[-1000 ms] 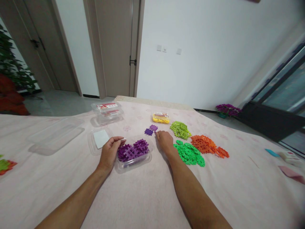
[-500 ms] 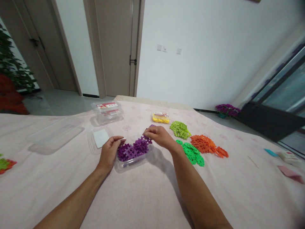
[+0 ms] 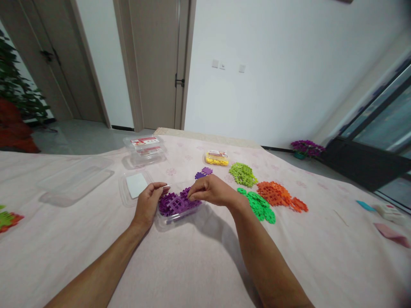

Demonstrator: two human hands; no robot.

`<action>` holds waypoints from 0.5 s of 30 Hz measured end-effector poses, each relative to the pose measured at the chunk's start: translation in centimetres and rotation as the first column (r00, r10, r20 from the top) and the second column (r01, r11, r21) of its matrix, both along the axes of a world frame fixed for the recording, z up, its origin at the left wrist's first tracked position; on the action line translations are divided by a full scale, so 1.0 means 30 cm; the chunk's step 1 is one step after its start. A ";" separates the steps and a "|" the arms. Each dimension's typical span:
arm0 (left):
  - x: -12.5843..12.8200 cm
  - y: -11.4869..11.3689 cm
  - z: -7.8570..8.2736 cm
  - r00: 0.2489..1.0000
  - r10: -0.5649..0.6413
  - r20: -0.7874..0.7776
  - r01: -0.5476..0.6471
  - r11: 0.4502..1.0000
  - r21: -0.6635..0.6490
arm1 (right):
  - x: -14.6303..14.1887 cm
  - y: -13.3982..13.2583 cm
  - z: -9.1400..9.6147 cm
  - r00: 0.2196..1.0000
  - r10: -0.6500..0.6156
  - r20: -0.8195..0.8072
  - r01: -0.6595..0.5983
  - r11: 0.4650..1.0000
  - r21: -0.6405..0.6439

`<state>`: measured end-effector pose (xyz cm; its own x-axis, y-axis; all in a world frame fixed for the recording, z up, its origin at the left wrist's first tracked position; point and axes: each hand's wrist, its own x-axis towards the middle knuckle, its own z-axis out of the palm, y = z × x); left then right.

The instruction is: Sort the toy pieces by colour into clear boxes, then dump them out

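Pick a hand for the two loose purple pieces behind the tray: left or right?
Right, likely. The right hand is over the far end of the clear tray, just short of the loose purple pieces; the left hand grips its left rim.

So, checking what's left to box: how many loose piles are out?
5: purple pile beyond the box, lime, green and orange right, mixed far left, cut off.
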<state>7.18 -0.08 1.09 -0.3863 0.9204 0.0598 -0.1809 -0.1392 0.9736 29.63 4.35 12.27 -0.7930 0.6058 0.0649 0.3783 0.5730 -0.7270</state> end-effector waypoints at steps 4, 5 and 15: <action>0.000 0.001 -0.003 1.000 0.000 0.011 0.000 1.000 0.004 | -0.009 -0.014 0.017 0.999 -0.018 0.048 0.012 0.994 0.107; -0.001 0.001 -0.005 1.000 0.000 0.014 0.000 1.000 0.004 | -0.009 -0.015 0.019 0.999 -0.012 0.048 0.007 0.995 0.101; -0.009 0.002 -0.010 1.000 -0.016 -0.014 0.016 1.000 0.013 | -0.006 0.003 0.005 0.987 0.050 0.150 -0.069 0.990 0.126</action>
<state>6.92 -0.03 0.80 -0.3703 0.9257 0.0768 -0.1699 -0.1488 0.9742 29.44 4.43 12.43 -0.8340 0.5513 0.0213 0.4372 0.6841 -0.5838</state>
